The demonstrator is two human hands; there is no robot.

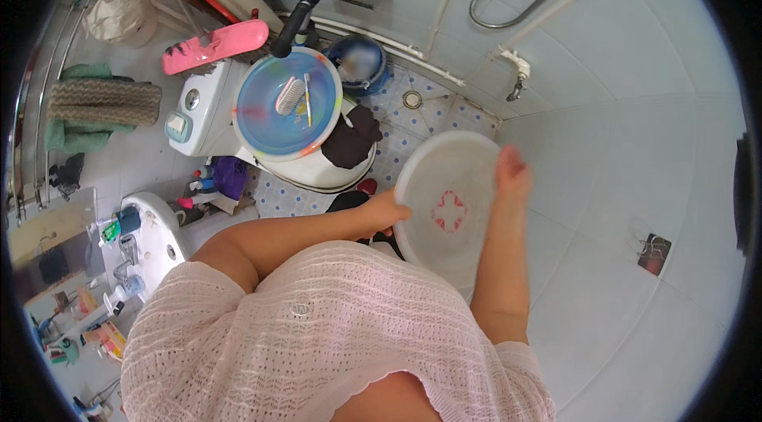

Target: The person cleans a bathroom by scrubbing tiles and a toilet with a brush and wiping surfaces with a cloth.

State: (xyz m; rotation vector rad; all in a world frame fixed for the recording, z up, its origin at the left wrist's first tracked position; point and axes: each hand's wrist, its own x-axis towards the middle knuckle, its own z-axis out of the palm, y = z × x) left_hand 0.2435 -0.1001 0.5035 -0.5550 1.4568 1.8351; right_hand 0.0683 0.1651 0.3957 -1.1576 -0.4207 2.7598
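A whitish plastic basin (417, 172) with a pink-red pattern on its bottom is before me. My left hand (387, 212) grips its left rim, thumb on the inner side. At the right rim is my right hand (513, 173), blurred, with its fingers partly curled; whether it holds the rim cannot be made out. Ahead to the left, a blue basin (262, 124) rests on the closed toilet. Inside it are a hairbrush (290, 96) and a toothbrush (308, 101). A dark cloth (351, 139) hangs beside that basin on the toilet lid.
A blue bucket (381, 80) stands near the floor drain (412, 99). A tap (518, 80) juts from the tiled wall on the right. To the left are a washbasin (169, 228), a pink broom (232, 44) and a towel rail with towels (104, 102).
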